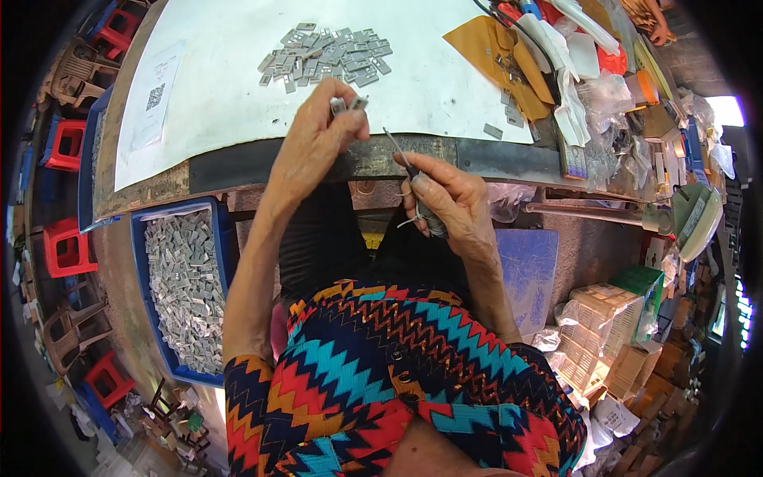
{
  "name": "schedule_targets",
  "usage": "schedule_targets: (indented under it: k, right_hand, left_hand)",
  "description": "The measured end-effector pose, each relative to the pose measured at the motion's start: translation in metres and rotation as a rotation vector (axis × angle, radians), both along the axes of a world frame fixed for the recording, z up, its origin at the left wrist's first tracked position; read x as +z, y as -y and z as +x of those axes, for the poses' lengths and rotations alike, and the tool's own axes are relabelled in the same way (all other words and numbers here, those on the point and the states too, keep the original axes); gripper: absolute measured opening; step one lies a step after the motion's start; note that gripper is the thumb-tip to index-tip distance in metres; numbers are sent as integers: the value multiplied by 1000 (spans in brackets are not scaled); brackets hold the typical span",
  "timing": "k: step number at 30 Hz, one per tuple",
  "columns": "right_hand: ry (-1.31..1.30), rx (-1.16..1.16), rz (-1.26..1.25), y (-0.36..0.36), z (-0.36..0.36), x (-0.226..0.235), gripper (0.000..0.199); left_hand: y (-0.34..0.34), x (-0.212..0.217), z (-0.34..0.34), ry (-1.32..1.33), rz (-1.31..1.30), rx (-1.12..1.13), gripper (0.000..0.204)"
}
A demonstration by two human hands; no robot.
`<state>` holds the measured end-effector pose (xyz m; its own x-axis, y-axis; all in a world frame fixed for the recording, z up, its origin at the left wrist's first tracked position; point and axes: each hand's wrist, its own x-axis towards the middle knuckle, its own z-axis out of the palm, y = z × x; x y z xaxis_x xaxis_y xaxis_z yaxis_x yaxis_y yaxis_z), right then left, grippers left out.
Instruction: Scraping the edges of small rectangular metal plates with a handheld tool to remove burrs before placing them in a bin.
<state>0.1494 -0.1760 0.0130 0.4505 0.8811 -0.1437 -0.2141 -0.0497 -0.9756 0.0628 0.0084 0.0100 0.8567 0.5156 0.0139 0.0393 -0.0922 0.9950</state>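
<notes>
Over the table's front edge, my left hand (322, 123) is closed, with small grey rectangular metal pieces (359, 103) pinched at its fingertips. My right hand (453, 199) wraps round a slim hand tool with a thin metal shaft (393, 143) and a dark handle bound with something pale. Its tip points up and left, a short way from the pieces and apart from them. Whether it is a file or a scraper I cannot tell. Beyond my left hand, a loose heap of similar grey pieces (326, 56) lies on the white sheet (214, 87).
A blue bin (141, 262) full of grey pieces stands below the table at left. On the table's right are a brown envelope (485, 44), a few loose pieces (493, 131) and clear plastic bags (604, 95). A lamp-like head (695, 222) juts out at far right.
</notes>
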Motion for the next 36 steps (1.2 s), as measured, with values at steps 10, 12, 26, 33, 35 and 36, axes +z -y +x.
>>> schedule_targets:
  k: [10,12,26,33,35,36]
  right_hand:
    - [166,41,-63,-5,-11,7,34]
    - [169,39,-66,-5,-12,8,34]
    - [274,61,-62,-5,-12,3,34]
    - [267,44,-22,-5,-13,3,33]
    - [300,40,-7,-4,-12,4,33]
    - [260,49,-59,-4,-12,6,32]
  left_hand:
    - [37,-2,-25,140,-330,23,16]
    - [37,-3,-28,134,-318,21,15]
    - [33,1,-33,80,-161,-10,16]
    - [34,2,-34,77,-276,-35,16]
    - [34,1,-33,81,-301,-42,16]
    - [34,1,-33,83,-288,-41,16]
